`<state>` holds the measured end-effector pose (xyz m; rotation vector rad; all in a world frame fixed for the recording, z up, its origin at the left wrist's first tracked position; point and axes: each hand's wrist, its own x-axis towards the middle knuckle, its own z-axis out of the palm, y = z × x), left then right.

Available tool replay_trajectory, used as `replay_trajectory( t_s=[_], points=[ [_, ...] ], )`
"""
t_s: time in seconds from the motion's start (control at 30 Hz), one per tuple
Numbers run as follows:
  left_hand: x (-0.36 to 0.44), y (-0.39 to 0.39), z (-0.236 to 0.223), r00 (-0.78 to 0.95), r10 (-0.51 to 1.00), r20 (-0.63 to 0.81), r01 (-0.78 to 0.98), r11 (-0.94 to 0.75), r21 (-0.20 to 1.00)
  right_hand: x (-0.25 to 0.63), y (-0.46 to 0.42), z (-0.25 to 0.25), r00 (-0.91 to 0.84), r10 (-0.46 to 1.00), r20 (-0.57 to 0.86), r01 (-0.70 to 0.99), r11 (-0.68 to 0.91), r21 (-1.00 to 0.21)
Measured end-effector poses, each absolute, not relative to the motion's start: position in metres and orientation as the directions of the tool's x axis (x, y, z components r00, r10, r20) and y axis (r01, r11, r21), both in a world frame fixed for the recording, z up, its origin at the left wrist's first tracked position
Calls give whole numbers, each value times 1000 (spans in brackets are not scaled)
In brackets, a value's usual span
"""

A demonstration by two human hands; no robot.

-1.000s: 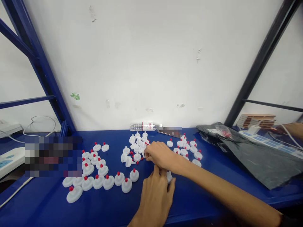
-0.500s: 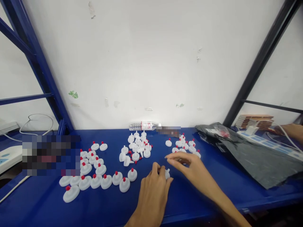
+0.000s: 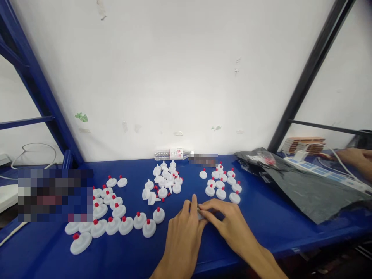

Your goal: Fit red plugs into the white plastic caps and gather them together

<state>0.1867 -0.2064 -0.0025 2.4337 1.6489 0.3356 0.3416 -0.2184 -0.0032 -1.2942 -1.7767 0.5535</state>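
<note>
My left hand (image 3: 183, 236) is closed around a white plastic nozzle cap (image 3: 200, 214) just above the blue table, its fingers hiding most of it. My right hand (image 3: 231, 221) meets it from the right, thumb and fingertips pinched at the cap's spout; whatever is between them is hidden. Beyond the hands lies a heap of white nozzle caps (image 3: 162, 180) with bare spouts, small red tips (image 3: 163, 200) scattered among them. Red-tipped white caps (image 3: 126, 226) stand in a large group to the left, and a smaller group of red-tipped caps (image 3: 221, 193) stands behind my right hand.
A clear water bottle (image 3: 174, 154) lies against the wall. At right are a black plastic bag (image 3: 296, 193), a power strip (image 3: 328, 174) and another person's hand (image 3: 356, 159). Blurred patches cover something at left and beside the bottle. Blue shelf posts (image 3: 43, 81) flank the table.
My right hand has moved left and down onto the nozzle cap in my left hand; before, it was apart from it. The view has shifted slightly.
</note>
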Motion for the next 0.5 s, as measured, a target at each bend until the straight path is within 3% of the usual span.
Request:
replay_trajectory(
  t_s=[0.17,0.4,0.5],
  points=[
    [186,-206,-7,381,918,110,876,-396,274,355,-233,-7,-59,917,396,623,343,-703],
    [188,-204,-4,404,904,142,868,-427,254,445,-269,-19,379,844,380,725,-16,-688],
    [188,-205,-3,405,902,149,867,-430,252,470,-259,-16,467,800,377,729,-107,-677]
  ],
)
